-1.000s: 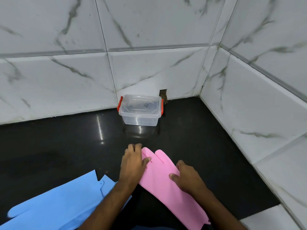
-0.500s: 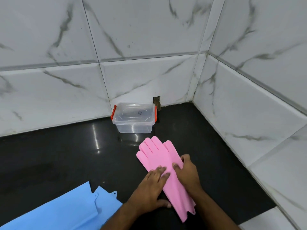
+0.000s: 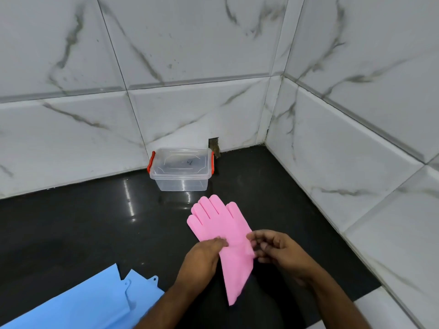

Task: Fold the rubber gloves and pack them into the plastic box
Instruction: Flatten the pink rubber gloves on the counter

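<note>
A pair of pink rubber gloves (image 3: 221,224) lies stacked on the black counter, fingers pointing away toward the plastic box (image 3: 180,184). The box is clear with red side latches, its lid is on, and it stands against the back wall. My left hand (image 3: 202,257) rests its fingertips on the left edge of the pink gloves at the palm. My right hand (image 3: 278,250) has curled fingers at their right edge and pinches it. The cuff end tapers to a narrow point near me. Blue rubber gloves (image 3: 83,302) lie flat at the lower left.
Marble-look tiled walls close the counter at the back and on the right, meeting in a corner (image 3: 266,138). A small dark hole (image 3: 213,146) sits in the back wall behind the box. A white tiled ledge (image 3: 384,312) borders the counter's near right.
My left hand slid from the gloves' fingers down to the palm's left edge. My right hand moved off the top to the right edge. The cuff end now looks narrower.
</note>
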